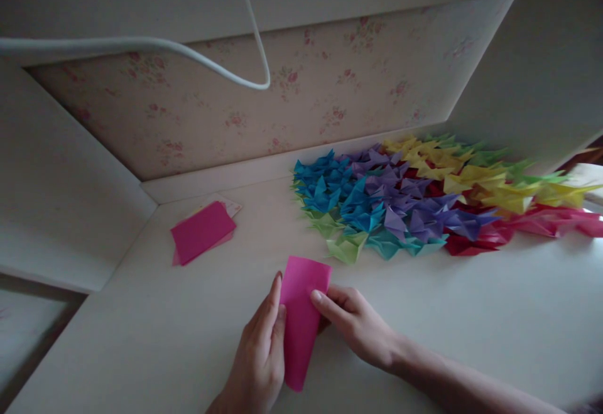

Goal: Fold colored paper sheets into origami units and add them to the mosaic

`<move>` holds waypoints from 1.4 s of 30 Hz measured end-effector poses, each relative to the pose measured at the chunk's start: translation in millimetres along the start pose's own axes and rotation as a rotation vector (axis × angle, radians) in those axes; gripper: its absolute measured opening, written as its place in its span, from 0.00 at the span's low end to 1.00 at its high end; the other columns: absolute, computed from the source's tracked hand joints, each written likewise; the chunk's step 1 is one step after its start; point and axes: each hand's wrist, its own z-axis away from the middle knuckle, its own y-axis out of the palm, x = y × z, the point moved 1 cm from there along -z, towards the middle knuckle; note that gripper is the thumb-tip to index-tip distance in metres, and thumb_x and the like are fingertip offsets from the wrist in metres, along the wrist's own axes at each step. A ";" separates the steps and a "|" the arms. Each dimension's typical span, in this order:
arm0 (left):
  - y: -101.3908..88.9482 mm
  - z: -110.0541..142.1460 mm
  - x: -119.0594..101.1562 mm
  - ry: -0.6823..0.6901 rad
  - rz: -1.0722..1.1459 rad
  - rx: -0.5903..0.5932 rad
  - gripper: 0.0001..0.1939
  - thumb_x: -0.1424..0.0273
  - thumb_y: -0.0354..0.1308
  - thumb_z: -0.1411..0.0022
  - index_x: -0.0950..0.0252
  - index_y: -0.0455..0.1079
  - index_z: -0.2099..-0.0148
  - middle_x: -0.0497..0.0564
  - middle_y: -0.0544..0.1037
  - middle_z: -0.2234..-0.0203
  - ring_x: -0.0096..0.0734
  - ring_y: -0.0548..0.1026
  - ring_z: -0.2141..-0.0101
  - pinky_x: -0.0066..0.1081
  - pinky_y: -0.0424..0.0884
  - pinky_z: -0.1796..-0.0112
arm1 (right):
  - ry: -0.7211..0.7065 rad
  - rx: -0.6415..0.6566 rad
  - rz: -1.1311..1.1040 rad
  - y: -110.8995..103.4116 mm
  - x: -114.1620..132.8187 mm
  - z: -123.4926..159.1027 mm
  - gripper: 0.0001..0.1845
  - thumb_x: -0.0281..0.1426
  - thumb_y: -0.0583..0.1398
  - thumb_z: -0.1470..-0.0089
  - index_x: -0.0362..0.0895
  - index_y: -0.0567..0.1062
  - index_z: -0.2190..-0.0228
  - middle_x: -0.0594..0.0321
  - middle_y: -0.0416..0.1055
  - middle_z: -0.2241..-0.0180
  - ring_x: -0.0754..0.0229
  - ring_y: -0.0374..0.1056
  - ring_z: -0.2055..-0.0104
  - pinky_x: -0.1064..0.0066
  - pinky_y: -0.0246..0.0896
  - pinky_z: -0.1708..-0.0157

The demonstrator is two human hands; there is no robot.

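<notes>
A bright pink sheet of origami paper (299, 326), folded to a tall narrow shape, is held above the white table between both hands. My left hand (261, 345) grips its left edge, with the fingers behind and the thumb along the side. On the right edge, my right hand (355, 323) pinches the paper, its thumb lying on the front face and its fingers mostly hidden behind. The paper's lower end bends slightly into a curve.
A stack of pink paper sheets (203, 232) lies at left on the white table (155, 338). Many folded paper cranes in blue (325, 194), purple (424, 216), yellow (490, 185) and red (475, 238) crowd the back right. A white cable (188, 53) hangs before the flowered back panel.
</notes>
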 end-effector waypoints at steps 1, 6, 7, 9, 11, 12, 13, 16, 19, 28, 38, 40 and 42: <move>0.0 0.1 0.2 -0.014 0.006 0.001 0.24 0.73 0.44 0.27 0.70 0.56 0.31 0.62 0.66 0.37 0.38 0.64 0.38 0.35 0.67 0.41 | 0.006 0.009 0.013 0.5 -0.5 0.5 0.28 0.53 0.55 0.39 0.41 0.72 0.75 0.62 0.71 0.75 0.60 0.67 0.72 0.70 0.64 0.67; 0.1 -0.2 -0.1 -0.055 0.030 0.004 0.24 0.71 0.44 0.26 0.70 0.56 0.31 0.62 0.64 0.36 0.39 0.63 0.37 0.35 0.66 0.41 | 0.001 -0.012 0.047 2.9 0.5 2.9 0.28 0.54 0.56 0.40 0.43 0.69 0.77 0.64 0.69 0.77 0.62 0.66 0.74 0.72 0.63 0.71; -0.2 -0.4 -0.4 -0.066 0.033 -0.004 0.24 0.71 0.44 0.26 0.70 0.56 0.31 0.62 0.65 0.36 0.39 0.63 0.37 0.36 0.66 0.41 | 0.012 0.022 0.033 3.8 0.9 3.4 0.27 0.54 0.56 0.41 0.43 0.70 0.75 0.64 0.70 0.77 0.62 0.67 0.74 0.72 0.64 0.70; -1.0 -0.6 -1.0 -0.082 0.036 -0.017 0.24 0.70 0.44 0.26 0.71 0.57 0.32 0.63 0.65 0.36 0.40 0.64 0.37 0.36 0.66 0.41 | 0.061 0.099 0.020 5.7 0.9 4.5 0.28 0.56 0.56 0.42 0.43 0.70 0.72 0.64 0.71 0.78 0.62 0.68 0.76 0.73 0.64 0.74; -1.8 -0.6 -1.7 -0.089 0.036 -0.025 0.24 0.70 0.43 0.26 0.71 0.57 0.32 0.63 0.64 0.36 0.40 0.63 0.37 0.36 0.66 0.40 | 0.105 0.125 0.044 6.9 0.0 5.3 0.30 0.58 0.55 0.44 0.43 0.68 0.74 0.65 0.69 0.82 0.63 0.66 0.80 0.75 0.60 0.80; -2.2 -0.4 -2.1 -0.088 0.036 -0.027 0.24 0.70 0.44 0.26 0.71 0.57 0.32 0.63 0.64 0.35 0.40 0.62 0.36 0.36 0.65 0.40 | 0.112 0.116 0.058 7.1 -0.4 5.6 0.31 0.59 0.55 0.44 0.44 0.67 0.75 0.65 0.69 0.83 0.63 0.66 0.82 0.75 0.59 0.81; -2.5 -0.2 -2.4 -0.085 0.039 -0.029 0.24 0.70 0.44 0.26 0.71 0.57 0.32 0.62 0.64 0.35 0.39 0.62 0.36 0.36 0.65 0.40 | 0.109 0.102 0.068 7.3 -0.5 5.7 0.31 0.60 0.54 0.44 0.44 0.67 0.76 0.65 0.69 0.83 0.64 0.66 0.82 0.75 0.60 0.81; -3.1 0.2 -3.1 -0.093 0.048 -0.039 0.24 0.70 0.44 0.26 0.69 0.56 0.31 0.62 0.63 0.35 0.40 0.62 0.36 0.37 0.65 0.40 | 0.101 0.115 0.062 8.4 1.4 6.5 0.31 0.60 0.55 0.45 0.43 0.69 0.76 0.63 0.72 0.81 0.62 0.68 0.80 0.73 0.65 0.77; -3.0 0.6 -3.4 -0.101 0.054 -0.050 0.24 0.70 0.44 0.26 0.69 0.56 0.31 0.62 0.63 0.35 0.41 0.62 0.36 0.39 0.66 0.40 | 0.119 0.181 0.079 10.6 4.4 7.6 0.31 0.59 0.55 0.44 0.42 0.70 0.76 0.61 0.73 0.80 0.61 0.70 0.78 0.72 0.67 0.74; -3.5 4.3 -0.9 -0.128 0.034 -0.132 0.24 0.69 0.45 0.27 0.66 0.56 0.31 0.60 0.66 0.36 0.41 0.63 0.37 0.39 0.67 0.41 | 0.116 0.273 0.058 13.9 1.2 11.1 0.27 0.55 0.57 0.42 0.43 0.70 0.73 0.62 0.73 0.79 0.63 0.70 0.78 0.74 0.65 0.75; -3.9 3.9 -0.2 -0.141 0.012 -0.174 0.24 0.68 0.45 0.26 0.67 0.57 0.32 0.60 0.66 0.36 0.42 0.63 0.37 0.40 0.68 0.41 | 0.121 0.333 0.055 14.0 1.0 13.5 0.20 0.47 0.60 0.41 0.42 0.72 0.71 0.61 0.76 0.73 0.66 0.70 0.77 0.78 0.64 0.76; -3.9 4.3 -1.0 -0.150 0.018 -0.179 0.24 0.67 0.45 0.26 0.67 0.57 0.32 0.61 0.67 0.36 0.42 0.64 0.37 0.40 0.68 0.41 | 0.121 0.333 0.085 13.9 0.4 13.8 0.19 0.44 0.60 0.41 0.41 0.73 0.72 0.61 0.76 0.74 0.66 0.70 0.78 0.78 0.63 0.76; -3.9 4.7 -1.7 -0.156 0.026 -0.179 0.24 0.66 0.45 0.26 0.67 0.58 0.32 0.61 0.68 0.37 0.42 0.65 0.37 0.39 0.69 0.42 | 0.118 0.300 0.124 13.7 -0.7 13.6 0.19 0.42 0.59 0.40 0.41 0.73 0.75 0.62 0.75 0.76 0.66 0.70 0.78 0.79 0.62 0.77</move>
